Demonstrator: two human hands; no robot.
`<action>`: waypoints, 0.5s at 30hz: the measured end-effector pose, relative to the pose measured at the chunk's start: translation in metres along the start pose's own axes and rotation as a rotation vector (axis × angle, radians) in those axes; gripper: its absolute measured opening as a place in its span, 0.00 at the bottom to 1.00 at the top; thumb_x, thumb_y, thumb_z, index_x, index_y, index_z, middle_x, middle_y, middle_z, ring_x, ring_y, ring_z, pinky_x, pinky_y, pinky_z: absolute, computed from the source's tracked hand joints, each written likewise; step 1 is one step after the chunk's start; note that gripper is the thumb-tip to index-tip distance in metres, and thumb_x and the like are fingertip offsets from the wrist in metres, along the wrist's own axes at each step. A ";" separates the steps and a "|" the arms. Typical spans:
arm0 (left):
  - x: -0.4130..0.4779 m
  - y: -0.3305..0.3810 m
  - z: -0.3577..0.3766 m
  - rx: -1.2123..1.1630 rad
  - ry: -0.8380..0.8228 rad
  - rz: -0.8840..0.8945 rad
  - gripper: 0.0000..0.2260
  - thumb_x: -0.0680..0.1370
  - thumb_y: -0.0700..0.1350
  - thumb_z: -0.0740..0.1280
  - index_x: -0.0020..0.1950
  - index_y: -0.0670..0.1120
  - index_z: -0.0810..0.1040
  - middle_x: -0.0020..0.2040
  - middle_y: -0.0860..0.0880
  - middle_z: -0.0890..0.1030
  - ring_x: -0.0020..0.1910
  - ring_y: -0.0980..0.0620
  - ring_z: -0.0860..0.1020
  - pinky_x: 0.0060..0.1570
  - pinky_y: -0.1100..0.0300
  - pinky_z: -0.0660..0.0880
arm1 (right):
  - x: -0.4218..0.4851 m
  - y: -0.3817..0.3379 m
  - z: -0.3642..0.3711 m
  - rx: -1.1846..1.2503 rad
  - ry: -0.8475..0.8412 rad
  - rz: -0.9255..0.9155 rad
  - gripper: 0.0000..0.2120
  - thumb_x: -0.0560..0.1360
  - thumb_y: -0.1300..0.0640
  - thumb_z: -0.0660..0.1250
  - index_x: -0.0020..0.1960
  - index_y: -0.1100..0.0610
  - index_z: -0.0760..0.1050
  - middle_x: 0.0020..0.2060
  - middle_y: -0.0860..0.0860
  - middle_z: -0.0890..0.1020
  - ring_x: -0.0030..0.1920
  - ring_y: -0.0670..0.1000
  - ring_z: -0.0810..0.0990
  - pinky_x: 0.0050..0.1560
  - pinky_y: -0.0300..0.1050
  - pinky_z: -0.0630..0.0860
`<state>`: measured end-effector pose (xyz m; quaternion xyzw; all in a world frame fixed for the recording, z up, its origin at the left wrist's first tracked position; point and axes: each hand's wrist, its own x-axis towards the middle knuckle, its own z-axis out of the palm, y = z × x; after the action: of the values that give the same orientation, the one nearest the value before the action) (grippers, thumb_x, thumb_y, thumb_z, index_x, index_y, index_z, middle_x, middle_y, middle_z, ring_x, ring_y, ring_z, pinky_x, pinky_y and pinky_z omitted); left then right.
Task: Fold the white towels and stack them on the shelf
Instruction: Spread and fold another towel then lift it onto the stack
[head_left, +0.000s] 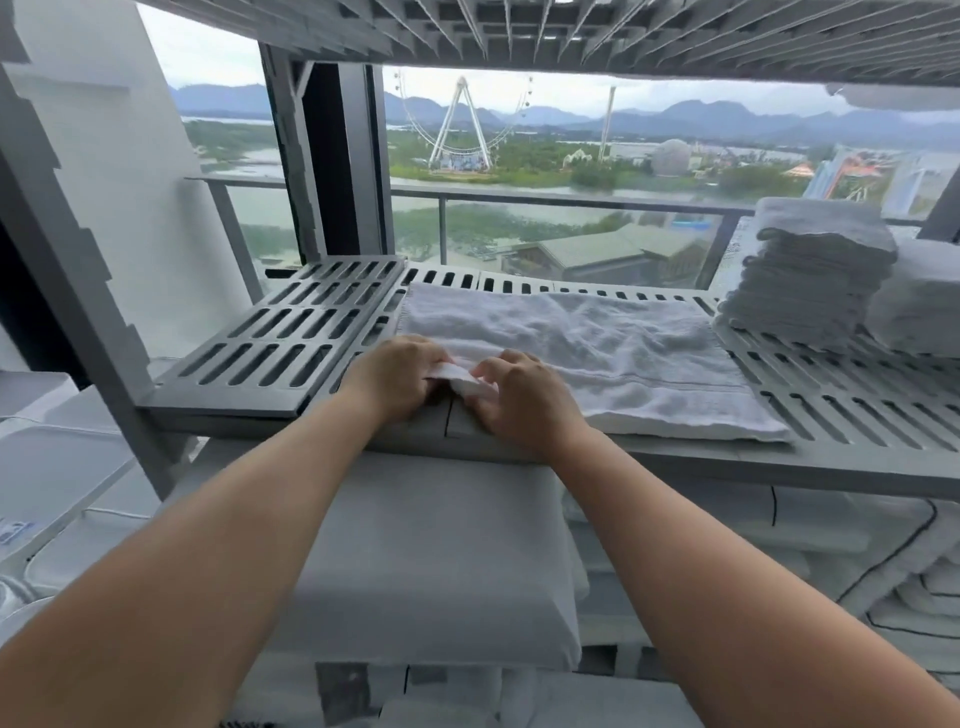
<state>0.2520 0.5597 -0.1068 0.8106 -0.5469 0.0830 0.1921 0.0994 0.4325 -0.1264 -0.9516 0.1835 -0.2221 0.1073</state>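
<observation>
A white towel (597, 338) lies spread flat on the grey slotted shelf (291, 332), rumpled in its middle. My left hand (397, 371) and my right hand (519, 397) meet at the towel's near left corner and both pinch a bunched bit of the white cloth at the shelf's front edge. A tall stack of folded white towels (810, 275) stands on the same shelf at the right, apart from the spread towel.
More folded white linen (919, 306) sits right of the stack. Another slotted shelf (571, 31) hangs overhead. Below the shelf lie a white pillow (436, 561) and piled bedding (883, 561). A glass balcony railing (519, 228) is behind.
</observation>
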 end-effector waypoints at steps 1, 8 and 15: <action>0.004 -0.002 -0.002 0.009 -0.006 0.008 0.14 0.78 0.39 0.63 0.59 0.51 0.82 0.57 0.47 0.82 0.55 0.46 0.79 0.55 0.49 0.76 | 0.003 -0.002 0.000 0.000 0.019 0.018 0.15 0.76 0.47 0.67 0.59 0.52 0.80 0.55 0.52 0.80 0.58 0.56 0.77 0.58 0.50 0.74; 0.047 0.002 -0.040 -0.085 0.074 0.077 0.11 0.77 0.40 0.66 0.54 0.53 0.82 0.50 0.50 0.84 0.47 0.48 0.81 0.47 0.51 0.80 | 0.018 -0.004 -0.007 0.442 0.200 0.319 0.15 0.78 0.51 0.60 0.36 0.57 0.72 0.31 0.51 0.76 0.33 0.51 0.72 0.35 0.49 0.64; 0.014 -0.020 -0.012 -0.097 0.143 -0.043 0.10 0.80 0.40 0.61 0.50 0.48 0.83 0.43 0.48 0.84 0.41 0.46 0.80 0.40 0.55 0.77 | 0.007 -0.009 -0.002 0.299 0.058 0.337 0.15 0.77 0.56 0.59 0.38 0.63 0.75 0.33 0.55 0.79 0.38 0.57 0.76 0.39 0.51 0.70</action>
<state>0.2768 0.5593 -0.0951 0.8038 -0.5178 0.1098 0.2714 0.1072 0.4372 -0.1193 -0.8741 0.3081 -0.2530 0.2774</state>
